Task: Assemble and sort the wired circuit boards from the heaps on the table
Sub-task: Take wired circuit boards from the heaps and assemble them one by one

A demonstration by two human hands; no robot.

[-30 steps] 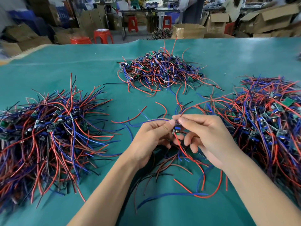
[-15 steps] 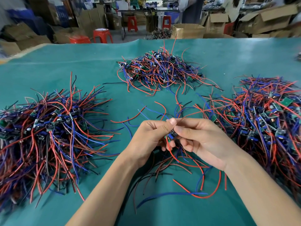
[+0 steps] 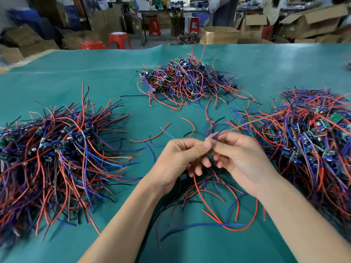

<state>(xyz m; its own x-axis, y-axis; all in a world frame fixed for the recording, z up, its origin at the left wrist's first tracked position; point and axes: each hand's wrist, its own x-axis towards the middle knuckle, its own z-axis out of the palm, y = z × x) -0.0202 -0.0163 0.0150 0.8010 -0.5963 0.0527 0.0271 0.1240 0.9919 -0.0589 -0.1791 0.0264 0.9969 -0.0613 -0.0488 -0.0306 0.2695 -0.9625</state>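
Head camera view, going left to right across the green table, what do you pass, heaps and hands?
Left heap of wired boards → left hand → right hand → right heap of wired boards. Both hands pinch a bundle of wires between them. The far heap is left out: it sits above the hands.

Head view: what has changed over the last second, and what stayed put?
The small board pinched between the fingertips earlier is now hidden. The left hand and right hand pinch thin wires instead, which rise between the fingertips. The hands stayed together mid-table. The left heap, far heap and right heap are unchanged.
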